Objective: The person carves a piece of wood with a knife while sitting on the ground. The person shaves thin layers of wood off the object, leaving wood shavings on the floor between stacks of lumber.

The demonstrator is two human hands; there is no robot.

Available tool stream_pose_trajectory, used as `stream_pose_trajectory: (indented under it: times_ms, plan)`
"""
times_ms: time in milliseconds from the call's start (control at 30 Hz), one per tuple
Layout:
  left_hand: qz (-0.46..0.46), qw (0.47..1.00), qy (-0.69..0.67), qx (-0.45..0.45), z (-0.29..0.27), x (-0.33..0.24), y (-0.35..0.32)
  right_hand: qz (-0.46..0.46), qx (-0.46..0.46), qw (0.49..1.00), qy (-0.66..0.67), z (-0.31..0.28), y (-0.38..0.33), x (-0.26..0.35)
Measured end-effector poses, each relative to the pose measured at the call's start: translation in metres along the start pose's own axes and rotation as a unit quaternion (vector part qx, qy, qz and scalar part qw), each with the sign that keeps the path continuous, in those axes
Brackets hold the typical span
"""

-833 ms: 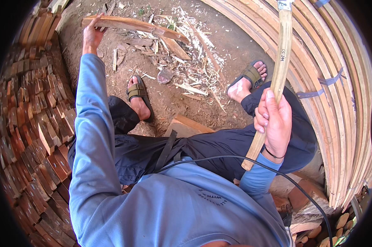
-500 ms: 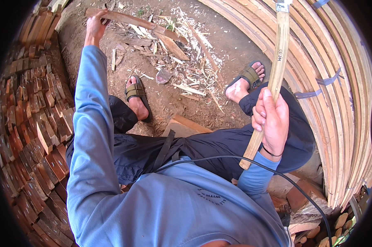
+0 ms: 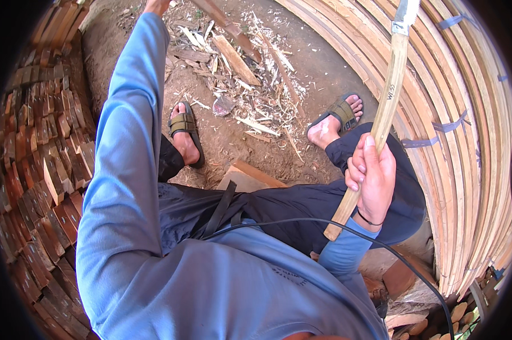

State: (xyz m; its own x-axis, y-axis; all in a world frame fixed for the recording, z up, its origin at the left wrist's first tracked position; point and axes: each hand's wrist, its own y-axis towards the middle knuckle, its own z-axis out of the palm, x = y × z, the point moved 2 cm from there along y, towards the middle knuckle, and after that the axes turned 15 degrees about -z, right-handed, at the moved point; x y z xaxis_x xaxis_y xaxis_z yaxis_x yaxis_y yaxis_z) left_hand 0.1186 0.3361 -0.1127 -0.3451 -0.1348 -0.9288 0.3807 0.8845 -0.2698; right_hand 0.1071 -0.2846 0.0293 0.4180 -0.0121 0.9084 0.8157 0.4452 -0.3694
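My right hand (image 3: 371,178) is wrapped round the long wooden handle (image 3: 390,96) of a saw, holding it upright at a slant in front of my right thigh. Part of the saw's toothed metal blade (image 3: 404,16) shows at the top edge; its tip is cut off. My left arm stretches far forward, and only the wrist side of my left hand (image 3: 157,5) remains in view at the top. Beyond it, a long wooden strip (image 3: 225,22) rises out of the picture, its lower end by the wood scraps. The left fingers are out of the frame, but the strip has risen with that hand.
Stacked small wood blocks (image 3: 40,147) line the left side. Long curved wooden slats (image 3: 437,141), tied with strips, stand at the right. Wood scraps and shavings (image 3: 239,85) cover the ground between my sandalled feet. A black cable (image 3: 301,220) crosses my lap near a wooden block (image 3: 247,177).
My left hand has moved forward and a little right, mostly out of the picture, and the wooden strip now slopes more steeply. The right hand with the saw has shifted slightly downward.
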Motion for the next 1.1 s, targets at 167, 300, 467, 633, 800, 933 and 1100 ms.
stream_pose_trajectory:
  times_ms: [167,300,467,633,800,933,1100]
  plan:
    - [0.197,0.978,0.014,0.073,0.060,-0.043,-0.030,-0.008,-0.012,1.000,0.003,0.000,0.000,0.000]
    - [0.191,0.975,0.047,0.100,0.066,-0.085,-0.021,-0.010,-0.010,1.000,0.002,0.001,-0.001,0.000]
    - [0.127,0.979,0.038,0.156,0.077,-0.141,-0.063,-0.020,-0.003,1.000,-0.002,0.000,-0.002,-0.001]
    - [0.084,0.974,0.036,0.205,0.071,-0.143,-0.053,-0.027,0.015,1.000,0.000,0.002,-0.004,-0.001]
    - [0.031,0.976,0.094,0.195,0.068,-0.131,-0.060,-0.040,0.024,0.999,0.004,-0.001,-0.004,-0.003]
    - [0.012,0.979,0.096,0.178,0.052,-0.128,-0.062,-0.044,0.022,0.999,-0.002,0.002,-0.003,-0.003]
    - [-0.007,0.981,0.091,0.172,0.037,-0.115,-0.064,-0.042,0.024,0.999,-0.017,0.004,-0.002,-0.006]
